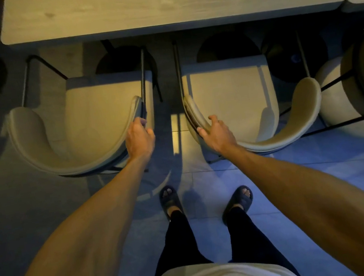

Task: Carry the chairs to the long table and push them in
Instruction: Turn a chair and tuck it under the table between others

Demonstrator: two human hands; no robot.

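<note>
Now left hand (pixel 140 139) grips left chair (pixel 103 116), right hand (pixel 216 133) right chair (pixel 228 93).

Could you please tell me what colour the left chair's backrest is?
The left chair's backrest looks cream-beige, shown best in the head view.

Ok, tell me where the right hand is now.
Head view, right of centre: the right hand grips the curved backrest of the right chair at its left end, with the long table beyond it.
</note>
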